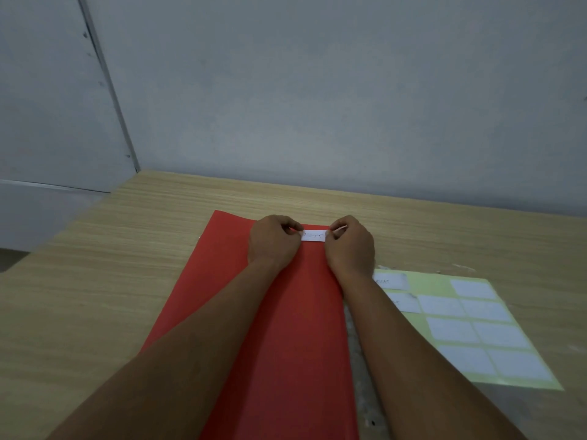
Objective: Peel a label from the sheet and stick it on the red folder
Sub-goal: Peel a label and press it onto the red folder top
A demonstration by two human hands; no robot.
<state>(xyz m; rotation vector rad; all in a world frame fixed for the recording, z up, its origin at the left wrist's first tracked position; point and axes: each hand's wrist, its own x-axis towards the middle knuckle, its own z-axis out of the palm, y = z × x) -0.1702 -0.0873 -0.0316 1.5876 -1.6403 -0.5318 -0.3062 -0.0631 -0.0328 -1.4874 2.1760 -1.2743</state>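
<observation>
From my remote seat I judge the task as almost finished: a white label (313, 235) is already off the sheet (470, 325) and sits at the far end of the red folder (286, 328), just above the middle of the frame; the left hand (273, 241) pinches its left end and the right hand (351, 246) pinches its right end, both narrowly closed on it. What is left, I think, is to press it flat and let go; I cannot tell if it sticks already. The label carries faint handwriting that I cannot read; on the yellow-green sheet at the lower right, two labels at its upper left also show marks too blurred to read, and the others look blank.
</observation>
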